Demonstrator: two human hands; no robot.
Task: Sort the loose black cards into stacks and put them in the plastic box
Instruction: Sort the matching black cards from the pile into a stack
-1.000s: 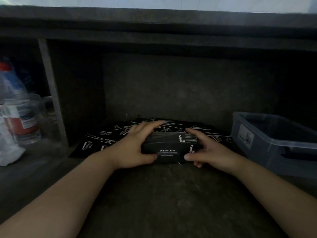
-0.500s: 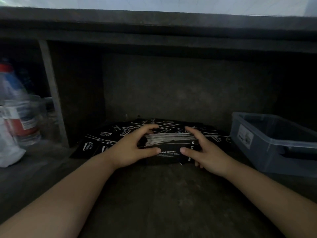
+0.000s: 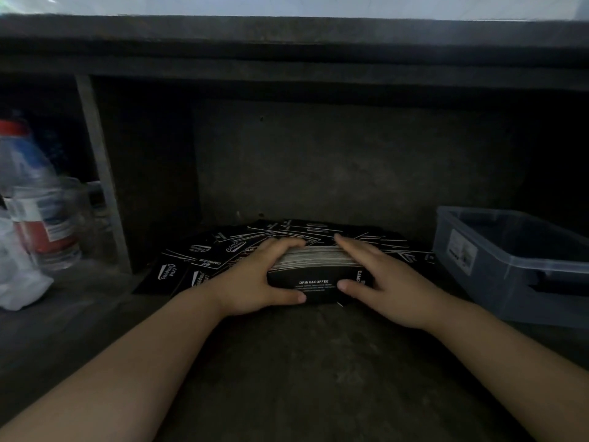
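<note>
Card stack [image 3: 315, 275] now tipped edges-up; long axis left-right.

Bare left grip [image 3: 255, 282], bare right grip [image 3: 395, 282], bare forearms [image 3: 143, 362].

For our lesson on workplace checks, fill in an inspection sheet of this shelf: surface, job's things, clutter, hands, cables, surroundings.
Surface: dark shelf floor, dimly lit.
Job's things: stack of cards held together at centre; loose black cards scattered behind it; plastic box at right, contents too dark to tell.
Clutter: red-capped bottle and white bag at left.
Hands: left hand and right hand grip the stack's ends.
Cables: nothing seen.
Surroundings: back wall, upright divider at left.
</note>
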